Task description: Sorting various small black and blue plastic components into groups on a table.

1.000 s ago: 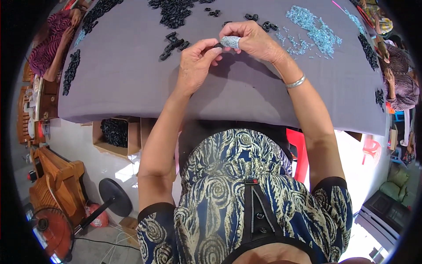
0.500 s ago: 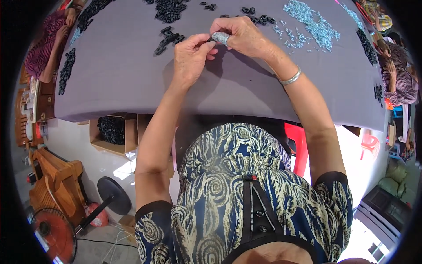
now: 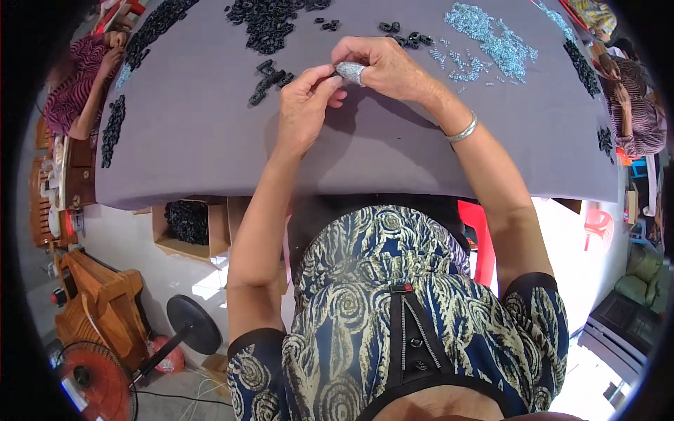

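Over the table, my left hand (image 3: 302, 112) and my right hand (image 3: 397, 70) meet at the fingertips. Both are closed in a pinch around a small dark piece (image 3: 335, 74), mostly covered by the fingers, so its shape does not show. A silvery wrap (image 3: 350, 72) covers one digit of my right hand. Just left of my hands lie a few loose black plastic parts (image 3: 267, 84). More black parts (image 3: 404, 35) lie beyond my right hand, and a heap of small, shiny, pale-blue coil springs (image 3: 491, 42) spreads to the right.
A grey cloth (image 3: 210, 154) covers the table. A large black heap (image 3: 263, 24) sits at the far side, with black rows along both side edges. Other people sit left and right. Below are a cardboard box (image 3: 189, 235) of black parts, a fan (image 3: 95, 382) and a red chair (image 3: 481, 242).
The view has shifted slightly, so the table edge sits lower in the picture. My hands stay together in nearly the same pinch, with only slight finger movement.
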Tool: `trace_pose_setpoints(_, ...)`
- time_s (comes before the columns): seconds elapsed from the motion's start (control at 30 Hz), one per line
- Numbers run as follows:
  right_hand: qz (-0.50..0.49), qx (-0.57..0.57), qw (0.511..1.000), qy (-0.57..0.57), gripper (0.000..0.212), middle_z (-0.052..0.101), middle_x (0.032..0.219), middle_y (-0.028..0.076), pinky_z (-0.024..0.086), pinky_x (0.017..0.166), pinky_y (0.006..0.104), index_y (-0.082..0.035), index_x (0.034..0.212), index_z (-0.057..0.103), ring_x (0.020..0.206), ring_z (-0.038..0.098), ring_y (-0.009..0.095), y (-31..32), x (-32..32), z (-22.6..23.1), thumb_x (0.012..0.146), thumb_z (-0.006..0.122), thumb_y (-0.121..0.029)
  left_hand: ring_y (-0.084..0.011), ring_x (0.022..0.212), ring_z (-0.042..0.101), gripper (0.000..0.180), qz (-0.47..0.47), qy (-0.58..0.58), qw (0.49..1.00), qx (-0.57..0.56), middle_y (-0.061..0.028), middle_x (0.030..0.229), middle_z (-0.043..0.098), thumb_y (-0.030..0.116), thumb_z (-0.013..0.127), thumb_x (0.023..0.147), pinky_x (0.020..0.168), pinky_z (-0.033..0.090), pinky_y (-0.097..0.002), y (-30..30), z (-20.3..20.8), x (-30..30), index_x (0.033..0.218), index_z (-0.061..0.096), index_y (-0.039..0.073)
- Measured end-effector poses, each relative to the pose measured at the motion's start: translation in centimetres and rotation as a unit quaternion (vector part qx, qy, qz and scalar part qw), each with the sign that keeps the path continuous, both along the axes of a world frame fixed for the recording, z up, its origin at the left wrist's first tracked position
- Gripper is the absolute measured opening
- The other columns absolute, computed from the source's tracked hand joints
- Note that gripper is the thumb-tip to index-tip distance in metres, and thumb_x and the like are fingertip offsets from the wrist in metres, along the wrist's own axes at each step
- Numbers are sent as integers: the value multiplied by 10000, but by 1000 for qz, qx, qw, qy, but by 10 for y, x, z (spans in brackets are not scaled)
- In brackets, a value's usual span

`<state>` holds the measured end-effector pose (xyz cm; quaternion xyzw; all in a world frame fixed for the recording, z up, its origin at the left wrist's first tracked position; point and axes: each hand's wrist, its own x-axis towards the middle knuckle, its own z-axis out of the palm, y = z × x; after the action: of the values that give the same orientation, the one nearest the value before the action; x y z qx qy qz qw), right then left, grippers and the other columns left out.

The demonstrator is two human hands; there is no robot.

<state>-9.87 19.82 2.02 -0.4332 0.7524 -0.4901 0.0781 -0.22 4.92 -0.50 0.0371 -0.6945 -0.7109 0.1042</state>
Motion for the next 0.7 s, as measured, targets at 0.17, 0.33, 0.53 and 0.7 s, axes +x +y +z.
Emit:
trace_pose_setpoints(0.17,27,-1,999,-18,136,605,785,6,452,609,230,-35,985,599,708,539,68,0,0,2,885,524,-90,-135,788,641,219,-9,5,999,49,-76,906,666,89,590,909,684,533,-252,-2,0,0,1098,622,-16)
trace_pose_setpoints(0.33,23,-6,990,-141,191,598,779,24,455,611,222,-45,962,603,696,535,77,3,2,12,924,482,-188,-128,796,642,225,-3,11,997,74,-88,943,668,55,594,897,665,529,-242,-3,-1,-1,1111,623,-10)
trace_pose_setpoints(0.53,-12,36,962,-270,500,575,665,64,394,410,221,-18,856,594,489,483,75,3,6,14,945,427,-480,-107,819,600,229,15,36,997,72,-42,950,621,58,624,880,662,495,-237,-4,-3,-1,1097,628,-15)
trace_pose_setpoints(0.7,3,43,945,-326,505,514,621,30,292,362,199,-13,850,589,468,403,53,1,9,14,927,464,-496,-86,826,547,213,21,77,996,39,-6,1008,556,58,640,869,677,461,-226,-1,1,1,1075,647,4)
